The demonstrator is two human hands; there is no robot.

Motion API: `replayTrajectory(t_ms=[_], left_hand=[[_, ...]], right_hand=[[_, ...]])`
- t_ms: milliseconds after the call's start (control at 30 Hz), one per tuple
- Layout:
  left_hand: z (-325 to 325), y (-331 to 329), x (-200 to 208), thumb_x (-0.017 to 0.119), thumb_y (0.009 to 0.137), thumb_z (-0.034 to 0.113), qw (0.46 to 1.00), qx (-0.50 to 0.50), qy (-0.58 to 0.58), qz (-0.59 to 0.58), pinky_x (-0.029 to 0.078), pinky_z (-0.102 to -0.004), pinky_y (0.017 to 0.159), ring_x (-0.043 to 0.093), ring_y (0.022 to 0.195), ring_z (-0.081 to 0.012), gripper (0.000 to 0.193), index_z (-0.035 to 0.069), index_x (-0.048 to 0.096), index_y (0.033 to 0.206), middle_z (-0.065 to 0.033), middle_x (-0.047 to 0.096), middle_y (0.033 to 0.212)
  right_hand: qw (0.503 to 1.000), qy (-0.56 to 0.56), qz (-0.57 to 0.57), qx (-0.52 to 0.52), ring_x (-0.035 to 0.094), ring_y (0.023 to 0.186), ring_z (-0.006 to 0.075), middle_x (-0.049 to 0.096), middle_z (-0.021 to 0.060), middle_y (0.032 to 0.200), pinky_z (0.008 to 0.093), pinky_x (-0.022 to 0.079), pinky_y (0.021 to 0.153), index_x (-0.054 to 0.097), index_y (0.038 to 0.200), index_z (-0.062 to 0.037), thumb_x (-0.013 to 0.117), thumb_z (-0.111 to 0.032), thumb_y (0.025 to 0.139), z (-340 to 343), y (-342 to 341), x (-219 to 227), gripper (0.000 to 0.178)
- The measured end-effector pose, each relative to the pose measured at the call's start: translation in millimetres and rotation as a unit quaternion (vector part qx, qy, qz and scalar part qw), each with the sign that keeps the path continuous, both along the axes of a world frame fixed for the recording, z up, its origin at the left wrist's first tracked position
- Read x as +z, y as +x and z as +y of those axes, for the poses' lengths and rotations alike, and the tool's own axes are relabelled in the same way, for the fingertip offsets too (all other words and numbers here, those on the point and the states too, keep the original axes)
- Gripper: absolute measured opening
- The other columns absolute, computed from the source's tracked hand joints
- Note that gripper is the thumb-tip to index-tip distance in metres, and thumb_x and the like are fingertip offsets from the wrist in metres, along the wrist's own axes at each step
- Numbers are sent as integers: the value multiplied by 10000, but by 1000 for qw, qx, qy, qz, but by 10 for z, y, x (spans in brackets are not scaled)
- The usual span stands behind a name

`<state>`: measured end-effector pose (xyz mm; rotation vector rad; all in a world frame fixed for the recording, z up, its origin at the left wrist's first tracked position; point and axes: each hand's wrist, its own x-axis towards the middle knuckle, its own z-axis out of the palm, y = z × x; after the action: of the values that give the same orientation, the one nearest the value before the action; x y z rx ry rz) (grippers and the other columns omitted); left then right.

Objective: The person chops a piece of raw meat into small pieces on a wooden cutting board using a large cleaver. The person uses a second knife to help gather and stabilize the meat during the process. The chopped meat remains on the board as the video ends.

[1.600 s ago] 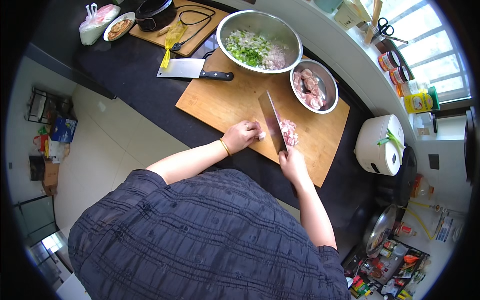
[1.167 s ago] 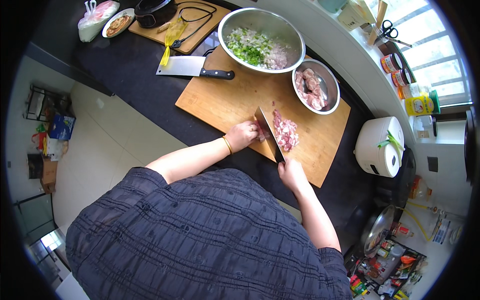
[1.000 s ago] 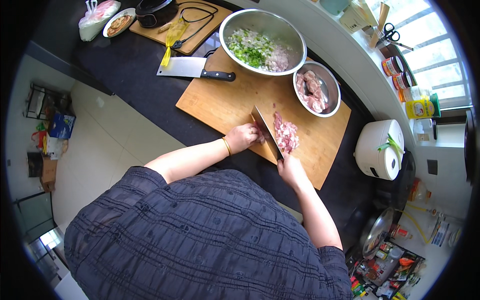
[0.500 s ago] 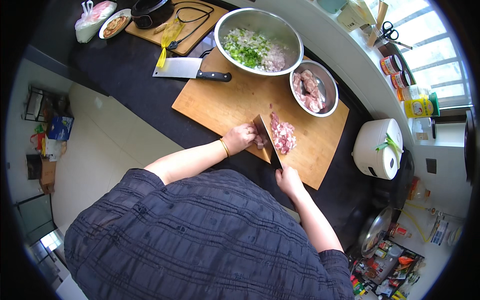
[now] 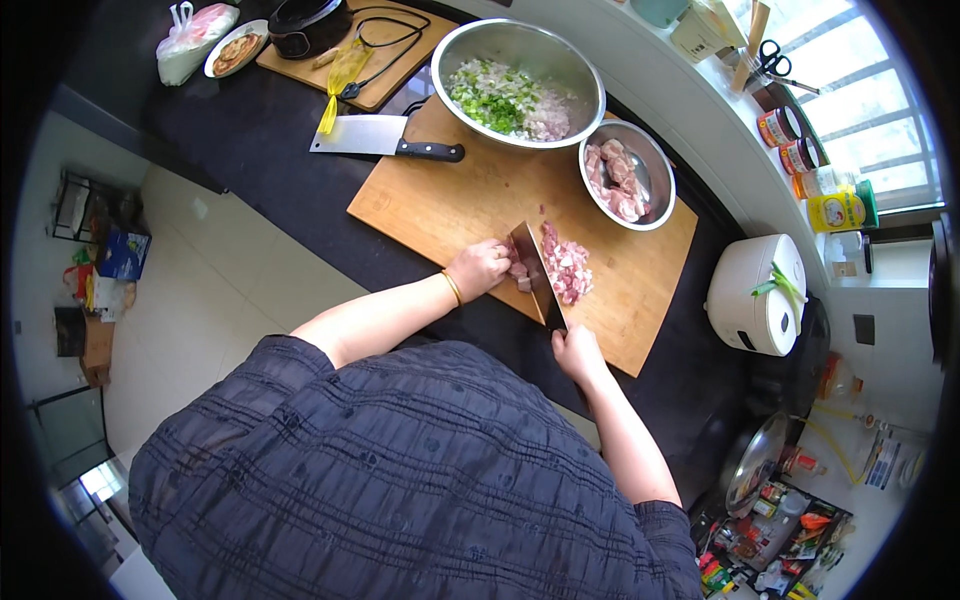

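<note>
Head view: a raw meat piece lies on the wooden cutting board near its front edge, between the two hands, right at the fingers of the left hand and just left of the blade. A pile of chopped meat sits on the other side of the blade, beyond the right hand and apart from it.

The left hand comes in palm down, its fingers bent and drawn close together, holding the meat piece to the board; its fingertips are partly hidden. The left forearm reaches in from the lower left, a gold bracelet at the wrist. The right hand is closed round the handle of a kitchen cleaver, over the board's near edge, with the blade upright and pointing away from the body, slanted a little to the left. Whether its edge touches the board cannot be told. The right forearm slopes up to the hand from the lower right.

At the board's far edge, a steel bowl of larger raw meat pieces stands beside a bigger mixing bowl holding chopped greens and minced, pale pink food. A second cleaver lies to the left, its black handle toward the board.
</note>
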<state>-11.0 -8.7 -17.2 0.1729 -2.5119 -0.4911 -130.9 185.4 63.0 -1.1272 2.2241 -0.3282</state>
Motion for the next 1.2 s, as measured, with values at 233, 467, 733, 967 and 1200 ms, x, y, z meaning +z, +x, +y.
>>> replayTrajectory(t_ms=[233, 467, 733, 967, 1200], left_hand=[[55, -34, 33, 616, 622, 84, 1000, 10, -11, 18, 483, -289, 691, 560, 774, -195, 87, 79, 569, 696, -41, 573, 772], [67, -26, 75, 617, 643, 86, 999, 21, -10, 48, 478, -284, 711, 558, 777, -204, 78, 75, 592, 715, -48, 578, 773], [29, 180, 274, 641, 645, 90, 998, 2, 28, 58, 486, -307, 704, 571, 825, -219, 196, 70, 618, 838, -52, 588, 873], [46, 110, 229, 627, 662, 91, 999, 11, 31, 37, 485, -317, 725, 572, 853, -233, 230, 57, 609, 889, -62, 581, 894], [127, -49, 149, 562, 677, 87, 999, -14, -17, 46, 479, -279, 716, 550, 807, -199, 185, 65, 618, 852, -20, 576, 835]], right_hand=[[992, -33, -13, -122, 567, 409, 275, 549, 189, 502, 381, 470, 426, 562, 672, 70, 488, -125, 785, -734, 9, -92, 237], [975, -23, -128, -179, 534, 360, 236, 540, 158, 495, 352, 450, 380, 550, 887, 61, 481, -112, 805, -291, -123, -34, 204], [978, -124, -44, -162, 603, 726, 354, 602, 228, 746, 412, 468, 673, 562, 918, 35, 508, -114, 787, -178, -64, 212, 205], [994, -86, 40, -61, 580, 720, 397, 580, 256, 730, 443, 467, 674, 567, 846, 30, 512, -120, 765, -55, 91, 233, 179], [995, -54, 55, -58, 575, 737, 407, 580, 263, 726, 450, 460, 696, 577, 819, 44, 510, -136, 759, -88, 130, 142, 201]])
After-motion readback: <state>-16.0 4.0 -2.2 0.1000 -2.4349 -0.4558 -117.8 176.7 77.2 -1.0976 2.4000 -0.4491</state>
